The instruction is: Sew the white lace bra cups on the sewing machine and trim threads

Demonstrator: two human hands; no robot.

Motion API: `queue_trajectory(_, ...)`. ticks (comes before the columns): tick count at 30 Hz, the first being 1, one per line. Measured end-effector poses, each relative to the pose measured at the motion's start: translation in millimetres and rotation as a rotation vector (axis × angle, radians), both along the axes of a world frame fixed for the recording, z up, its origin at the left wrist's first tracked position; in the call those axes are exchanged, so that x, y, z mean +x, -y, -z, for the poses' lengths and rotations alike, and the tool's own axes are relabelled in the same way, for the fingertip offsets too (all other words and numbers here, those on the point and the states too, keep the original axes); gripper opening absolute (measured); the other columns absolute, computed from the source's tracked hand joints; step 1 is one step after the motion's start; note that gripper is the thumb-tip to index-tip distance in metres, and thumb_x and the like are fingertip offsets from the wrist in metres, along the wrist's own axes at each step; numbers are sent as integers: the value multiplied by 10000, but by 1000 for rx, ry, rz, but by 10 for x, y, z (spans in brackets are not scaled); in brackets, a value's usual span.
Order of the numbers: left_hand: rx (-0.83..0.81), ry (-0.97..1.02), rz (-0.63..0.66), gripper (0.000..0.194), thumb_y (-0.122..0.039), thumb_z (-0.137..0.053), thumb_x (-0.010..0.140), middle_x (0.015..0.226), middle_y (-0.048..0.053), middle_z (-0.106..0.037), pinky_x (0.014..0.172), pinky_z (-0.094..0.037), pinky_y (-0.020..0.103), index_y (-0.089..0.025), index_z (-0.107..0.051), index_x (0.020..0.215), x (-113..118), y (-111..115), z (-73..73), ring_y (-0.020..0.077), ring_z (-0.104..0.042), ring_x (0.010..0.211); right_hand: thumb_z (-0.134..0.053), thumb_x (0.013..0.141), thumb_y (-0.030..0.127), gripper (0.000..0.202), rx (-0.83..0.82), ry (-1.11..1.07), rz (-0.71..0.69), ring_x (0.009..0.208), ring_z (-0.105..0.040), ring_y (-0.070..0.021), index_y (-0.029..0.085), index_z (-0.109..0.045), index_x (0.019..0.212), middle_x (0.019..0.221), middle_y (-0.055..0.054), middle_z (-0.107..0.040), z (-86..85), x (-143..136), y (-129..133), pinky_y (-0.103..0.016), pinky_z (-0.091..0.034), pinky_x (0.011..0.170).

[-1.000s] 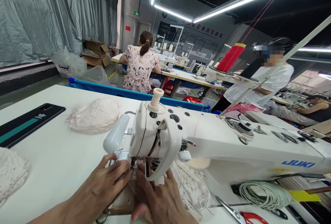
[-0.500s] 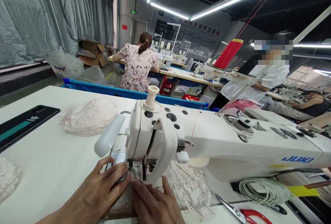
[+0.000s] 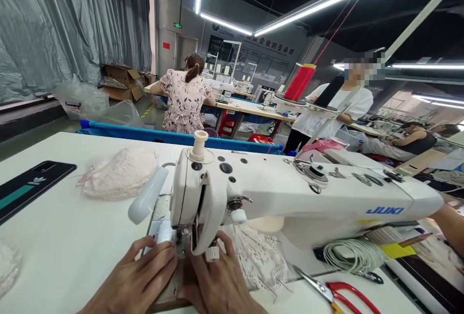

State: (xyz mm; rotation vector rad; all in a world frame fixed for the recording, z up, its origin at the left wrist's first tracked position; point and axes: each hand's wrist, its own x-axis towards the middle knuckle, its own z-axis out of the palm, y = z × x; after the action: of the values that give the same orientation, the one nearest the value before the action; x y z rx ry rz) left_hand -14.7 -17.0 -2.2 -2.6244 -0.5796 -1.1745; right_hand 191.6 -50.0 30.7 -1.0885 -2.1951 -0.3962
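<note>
A white sewing machine (image 3: 275,178) stands before me, its presser foot area partly hidden by its head. My left hand (image 3: 141,270) lies on the machine bed left of the needle, fingers bent and close together; whatever lies under the fingertips is hidden. Just right of it, my right hand (image 3: 217,278) reaches beneath the machine head, with its thumb tucked in. White lace fabric (image 3: 263,256) bunches against its outer side and runs under the arm of the machine. The fingers look closed at the fabric's edge, though the grip is partly hidden.
Red-handled scissors (image 3: 326,290) lie at the right, near a coil of pale cord (image 3: 355,256). A lace cup piece (image 3: 118,174) and a black phone (image 3: 34,186) rest on the left tabletop. A red thread cone (image 3: 300,82) stands behind. Other people sit or stand farther off.
The camera view has turned slightly right, so the scene sits farther left. Both hands remain by the needle; the left fingers have drawn together. A person's arm now shows at the right edge.
</note>
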Motion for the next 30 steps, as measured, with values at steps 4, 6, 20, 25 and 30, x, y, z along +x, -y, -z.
queue_trajectory(4,-10,46,39,311,-86,-328,977,993,81,-693,946,-350,342,-109,-606,1114,42,-21,-186,158,-610,974,-564,896,279,226,-100,46,35,884,-615,-249,127,-570,1064,935,-121,-672,-41,-28,-30,-422,-429,866)
queue_trajectory(6,-21,43,32,345,-25,-314,951,1015,91,-686,938,-352,336,-97,-566,1176,51,-27,-258,153,-610,980,-458,903,105,148,-137,41,-22,793,-626,-238,111,-589,971,860,-128,-670,-81,-40,-41,-424,-454,804)
queue_trajectory(20,-2009,505,390,426,-517,-820,585,644,-11,-624,565,-361,195,-140,-660,703,-241,1359,-799,107,-514,597,-675,771,491,368,-1457,-915,-472,564,-415,-65,140,-563,772,661,18,-516,-793,92,1126,-180,-347,544)
queue_trajectory(25,-2015,570,280,430,-532,-792,625,584,-13,-580,552,-319,202,-132,-644,679,-182,1740,-585,100,-455,555,-674,769,454,358,-1325,-537,-496,710,-502,-118,139,-633,934,769,-11,-573,-662,77,1434,-225,-406,674)
queue_trajectory(30,-1835,503,177,488,-605,-753,626,525,-49,-448,501,-236,189,-140,-606,640,-138,1862,-473,77,-325,509,-775,651,475,374,-1262,-584,-312,601,-439,-82,155,-661,807,636,50,-518,-539,-31,1631,-173,-356,555)
